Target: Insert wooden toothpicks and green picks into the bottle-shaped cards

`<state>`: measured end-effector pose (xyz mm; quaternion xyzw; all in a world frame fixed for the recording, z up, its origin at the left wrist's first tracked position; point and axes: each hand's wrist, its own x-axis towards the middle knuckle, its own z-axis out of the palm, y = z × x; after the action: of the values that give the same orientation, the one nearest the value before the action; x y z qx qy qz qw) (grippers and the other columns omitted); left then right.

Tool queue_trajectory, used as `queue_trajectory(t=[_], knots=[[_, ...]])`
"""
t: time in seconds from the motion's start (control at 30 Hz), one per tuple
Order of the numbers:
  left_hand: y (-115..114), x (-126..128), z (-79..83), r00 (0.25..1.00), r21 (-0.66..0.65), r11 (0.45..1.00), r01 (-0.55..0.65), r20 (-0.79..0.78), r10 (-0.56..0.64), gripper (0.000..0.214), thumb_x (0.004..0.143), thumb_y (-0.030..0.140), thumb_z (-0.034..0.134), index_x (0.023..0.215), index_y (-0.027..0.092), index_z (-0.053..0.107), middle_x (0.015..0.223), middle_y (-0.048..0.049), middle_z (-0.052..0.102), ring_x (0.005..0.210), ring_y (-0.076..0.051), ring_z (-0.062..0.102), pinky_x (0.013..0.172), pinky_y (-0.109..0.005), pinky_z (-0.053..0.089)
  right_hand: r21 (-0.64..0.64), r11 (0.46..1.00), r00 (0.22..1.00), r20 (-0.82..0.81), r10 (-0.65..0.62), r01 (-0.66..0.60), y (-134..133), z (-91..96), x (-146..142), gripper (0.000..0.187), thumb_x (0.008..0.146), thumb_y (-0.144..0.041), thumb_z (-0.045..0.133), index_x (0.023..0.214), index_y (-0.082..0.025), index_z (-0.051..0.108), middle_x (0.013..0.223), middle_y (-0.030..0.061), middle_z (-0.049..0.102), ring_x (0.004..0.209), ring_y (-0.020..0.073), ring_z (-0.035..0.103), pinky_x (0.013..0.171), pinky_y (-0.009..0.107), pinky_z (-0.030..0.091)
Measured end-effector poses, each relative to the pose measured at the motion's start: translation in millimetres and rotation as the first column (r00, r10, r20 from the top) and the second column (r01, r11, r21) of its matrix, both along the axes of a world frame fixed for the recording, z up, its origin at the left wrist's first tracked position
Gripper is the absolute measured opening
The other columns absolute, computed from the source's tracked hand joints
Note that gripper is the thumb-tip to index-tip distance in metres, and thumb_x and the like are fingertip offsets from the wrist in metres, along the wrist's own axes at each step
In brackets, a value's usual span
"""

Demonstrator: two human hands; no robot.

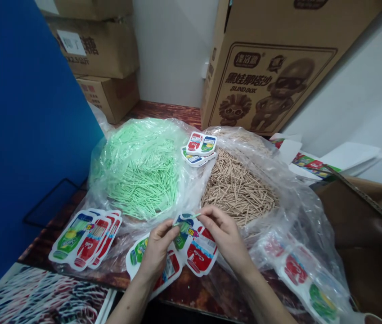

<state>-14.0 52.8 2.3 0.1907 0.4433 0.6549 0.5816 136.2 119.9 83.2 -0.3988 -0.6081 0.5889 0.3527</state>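
Observation:
My left hand point(157, 247) is closed on the left edge of a can-shaped candy pouch point(201, 252) with one green and one red half. Between thumb and fingers, my right hand point(222, 234) pinches a thin green stick point(195, 215) at the top of that pouch. Under my left wrist lies another such pouch point(137, 255), partly covered. Behind my hands, a heap of green sticks point(143, 175) sits in a clear plastic bag on the left. A heap of brown sticks point(241, 189) fills a second bag on the right.
Several filled pouches point(86, 238) are stacked at the left. Two more pouches point(200, 146) rest between the heaps. Pouches in clear plastic point(298, 274) lie at right, beside an open carton point(369, 234). A large cardboard box point(271, 85) and stacked cartons point(106, 54) stand behind; a blue panel point(32, 121) borders the left.

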Motion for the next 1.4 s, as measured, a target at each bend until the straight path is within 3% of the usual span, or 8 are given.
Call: queue_trajectory(t=[0.4, 0.57, 0.77, 0.93, 1.0, 1.07, 1.2, 1.4], knots=[[0.2, 2.8, 11.9, 0.980, -0.026, 0.985, 0.172, -0.098, -0.173, 0.020, 0.074, 0.027, 0.074, 0.092, 0.018, 0.073, 0.085, -0.0020, 0.074, 0.077, -0.016, 0.065, 0.072, -0.023, 0.050, 0.003, 1.000, 0.996, 0.085, 0.004, -0.005, 12.0, 3.5, 3.9, 0.011, 0.082, -0.027, 0.062, 0.076, -0.018, 0.059, 0.069, -0.0024, 0.056, 0.065, 0.0119, 0.052, 0.060, 0.023, 0.040], [3.0, 6.8, 13.2, 0.970, -0.035, 0.975, 0.219, -0.095, -0.222, 0.027, 0.075, 0.027, 0.073, 0.100, 0.019, 0.071, 0.087, -0.0026, 0.074, 0.080, -0.017, 0.066, 0.075, -0.025, 0.051, 0.089, 0.996, 0.987, 0.162, -0.027, 0.013, 9.4, 1.0, 10.5, 0.016, 0.084, -0.023, 0.059, 0.099, -0.020, 0.062, 0.078, -0.0016, 0.060, 0.070, 0.0129, 0.056, 0.066, 0.024, 0.043], [3.4, 4.8, 12.9, 0.966, -0.027, 0.972, 0.232, -0.112, -0.233, 0.030, 0.073, 0.025, 0.074, 0.102, 0.019, 0.069, 0.090, -0.0035, 0.073, 0.081, -0.017, 0.066, 0.075, -0.025, 0.051, 0.211, 0.947, 0.939, 0.295, 0.176, -0.244, 10.5, -3.1, 13.5, 0.013, 0.086, -0.017, 0.056, 0.092, -0.021, 0.067, 0.085, 0.0012, 0.064, 0.081, 0.0156, 0.060, 0.074, 0.028, 0.045], [0.8, -8.8, 15.4, 0.857, -0.068, 0.867, 0.493, -0.131, -0.498, 0.043, 0.065, 0.024, 0.079, 0.106, 0.018, 0.069, 0.083, -0.0036, 0.072, 0.072, -0.019, 0.064, 0.068, -0.028, 0.050, 0.422, 0.893, 0.961, 0.273, 0.037, -0.154, 2.4, -1.5, 12.2, 0.015, 0.090, -0.018, 0.052, 0.100, -0.021, 0.063, 0.090, 0.0039, 0.065, 0.082, 0.0162, 0.060, 0.075, 0.029, 0.044], [0.7, -13.8, 17.3, 0.844, -0.120, 0.896, 0.427, -0.302, -0.442, 0.034, 0.064, 0.025, 0.079, 0.096, 0.016, 0.072, 0.078, -0.0024, 0.070, 0.069, -0.018, 0.062, 0.065, -0.027, 0.048, 0.424, 0.895, 0.955, 0.297, 0.005, -0.136, -2.2, -1.8, 11.7, 0.022, 0.090, -0.019, 0.053, 0.110, -0.022, 0.060, 0.088, 0.0029, 0.065, 0.078, 0.0158, 0.059, 0.074, 0.029, 0.044], [1.0, -17.2, 20.1, 0.804, -0.090, 0.968, 0.236, -0.541, -0.246, 0.020, 0.068, 0.026, 0.075, 0.086, 0.018, 0.073, 0.076, -0.0017, 0.069, 0.070, -0.018, 0.060, 0.068, -0.026, 0.047, 0.376, 0.918, 0.942, 0.337, -0.004, -0.130, -6.5, -3.4, 12.0, 0.025, 0.089, -0.019, 0.055, 0.113, -0.022, 0.058, 0.083, 0.0008, 0.064, 0.074, 0.0151, 0.058, 0.072, 0.028, 0.043], [0.4, -18.5, 25.1, 0.660, 0.129, 0.989, 0.073, -0.750, 0.049, 0.005, 0.075, 0.023, 0.069, 0.079, 0.021, 0.071, 0.094, -0.0052, 0.069, 0.093, -0.023, 0.060, 0.088, -0.030, 0.043, 0.406, 0.892, 0.920, 0.391, 0.030, -0.201, -14.2, -7.6, 13.9, 0.014, 0.091, -0.017, 0.051, 0.081, -0.020, 0.062, 0.076, 0.0004, 0.059, 0.073, 0.0150, 0.054, 0.067, 0.026, 0.039], [-2.7, -10.2, 21.9, 0.765, -0.028, 0.975, 0.220, -0.615, -0.190, 0.014, 0.081, 0.028, 0.063, 0.090, 0.019, 0.070, 0.082, -0.0030, 0.068, 0.081, -0.020, 0.061, 0.077, -0.028, 0.046, 0.574, 0.808, 0.914, 0.386, -0.123, -0.133, -15.2, -9.9, 20.7, 0.020, 0.091, -0.013, 0.046, 0.077, -0.019, 0.059, 0.074, 0.0025, 0.053, 0.072, 0.0169, 0.051, 0.065, 0.028, 0.036]])
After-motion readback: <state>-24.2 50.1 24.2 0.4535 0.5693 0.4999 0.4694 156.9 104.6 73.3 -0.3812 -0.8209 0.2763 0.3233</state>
